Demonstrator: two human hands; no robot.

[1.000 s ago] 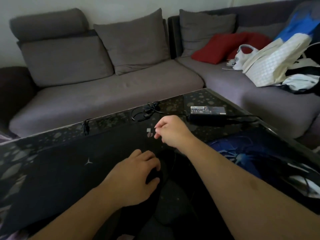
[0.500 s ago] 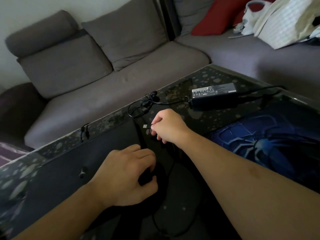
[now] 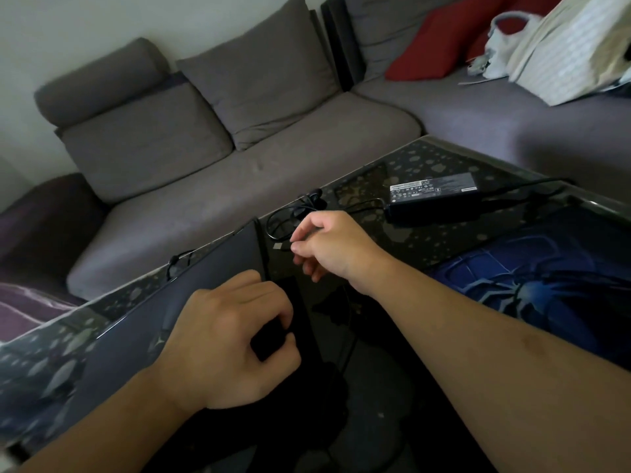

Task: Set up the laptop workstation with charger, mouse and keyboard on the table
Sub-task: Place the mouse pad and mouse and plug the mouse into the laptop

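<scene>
Laptop [image 3: 191,302]: closed, dark grey, flat on the glass table [image 3: 440,244], its right edge running toward the sofa; a faint logo shows on the lid. Judged heavy, rigid and smooth, so best steadied by pressing down near the edge.

Left hand [image 3: 225,343]: resting on the laptop's right edge, fingers curled over a dark object I cannot identify; whether it truly grips it or only covers it, I cannot tell.

Right hand [image 3: 327,247]: thumb and forefinger pinched narrow around the charger plug [image 3: 278,246], a small pale connector held just beside the laptop's right edge, the other fingers loosely curled below.

Charger cable [image 3: 286,216]: thin, black, looped loosely just beyond the right hand. Judged light and floppy; it will trail and may snag, so hold the rigid plug body, not the wire.

Power brick [image 3: 433,198]: black block with a label on top, lying near the table's far right edge, well apart from the laptop. Probably dense enough to stay put when the cable is tugged lightly.

Mouse pad [image 3: 546,295]: blue spider design, on the table's right side under the right forearm.

Next move: likely lining the plug up with a side port; the port itself is not visible.

Risk: forcing the plug in crooked could bend it.
</scene>
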